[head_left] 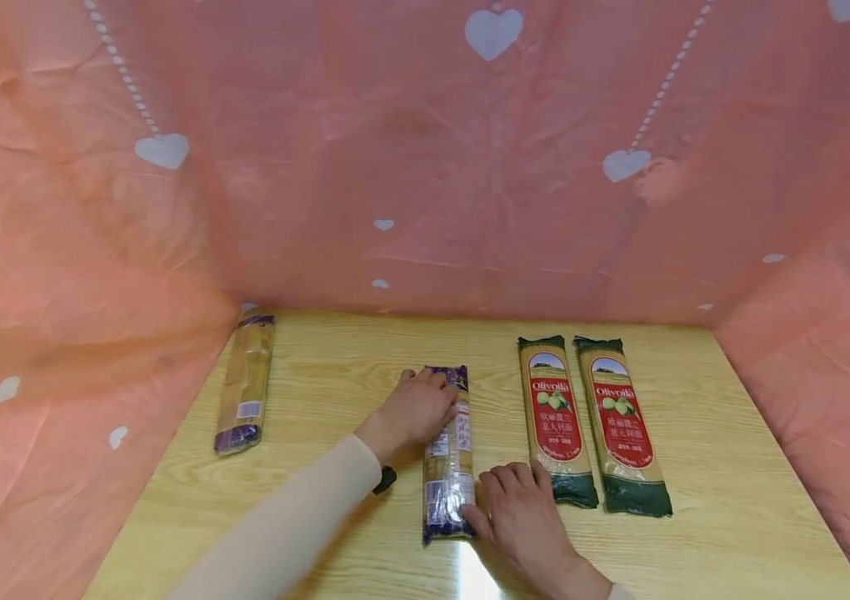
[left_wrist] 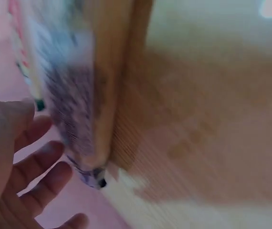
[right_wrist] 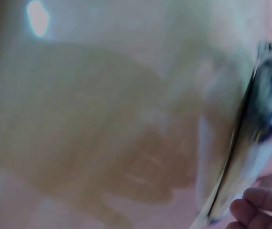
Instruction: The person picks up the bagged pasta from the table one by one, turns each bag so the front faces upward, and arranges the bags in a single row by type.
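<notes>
A purple-ended clear pack of spaghetti (head_left: 458, 454) lies lengthwise on the wooden table, its printed labels facing up. My left hand (head_left: 419, 404) reaches over its far end, fingers loosely bent at the purple top. In the left wrist view the fingers of this hand are spread beside the blurred pack (left_wrist: 74, 95). My right hand (head_left: 521, 517) rests low at the pack's near right corner, thumb tip at its edge and the other fingers pointing away from me. In the right wrist view its fingers (right_wrist: 257, 207) are close beside the tilted-looking pack (right_wrist: 250, 129).
Two green-ended spaghetti packs with red labels, one left (head_left: 556, 417) and one right (head_left: 622, 425), lie side by side right of my hands. Another purple-ended pack (head_left: 247, 383) lies at the table's left edge. Pink cloth (head_left: 425, 167) with hearts walls the back and sides.
</notes>
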Available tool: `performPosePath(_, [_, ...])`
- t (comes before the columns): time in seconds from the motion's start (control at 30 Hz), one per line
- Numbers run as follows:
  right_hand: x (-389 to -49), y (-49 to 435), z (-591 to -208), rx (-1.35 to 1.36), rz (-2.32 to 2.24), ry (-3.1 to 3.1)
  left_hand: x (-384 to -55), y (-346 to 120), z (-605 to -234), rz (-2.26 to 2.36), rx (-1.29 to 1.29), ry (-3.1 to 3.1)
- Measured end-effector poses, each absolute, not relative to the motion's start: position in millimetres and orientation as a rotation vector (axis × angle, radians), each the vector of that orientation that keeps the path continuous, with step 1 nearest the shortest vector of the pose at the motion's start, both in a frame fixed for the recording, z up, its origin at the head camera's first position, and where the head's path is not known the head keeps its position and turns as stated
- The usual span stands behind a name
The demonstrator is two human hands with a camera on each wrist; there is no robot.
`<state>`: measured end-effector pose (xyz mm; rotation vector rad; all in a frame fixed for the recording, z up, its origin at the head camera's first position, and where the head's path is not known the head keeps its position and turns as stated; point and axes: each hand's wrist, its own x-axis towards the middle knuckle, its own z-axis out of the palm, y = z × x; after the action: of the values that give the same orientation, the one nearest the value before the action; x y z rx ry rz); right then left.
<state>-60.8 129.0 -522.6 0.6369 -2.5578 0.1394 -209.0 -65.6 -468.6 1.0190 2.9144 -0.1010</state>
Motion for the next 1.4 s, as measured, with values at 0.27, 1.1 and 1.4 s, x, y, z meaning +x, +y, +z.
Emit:
performPosePath(0.27, [-54.4, 102.7, -523.8, 0.541, 0.094, -2.574, -250.1, -48.3, -480.5, -0.178, 0.915, 2.944])
performPosePath(1.1, [-65.5, 102.1, -517.7, 0.475, 0.088, -2.726, -267.0, -34.5, -467.6, 0.069, 0.799, 3.054])
performPosePath(1.4, [-86.7, 100.7, -514.7, 0.448, 0.054, -2.736, -267.3, -36.6, -437.3, 0.221, 0.993, 3.188])
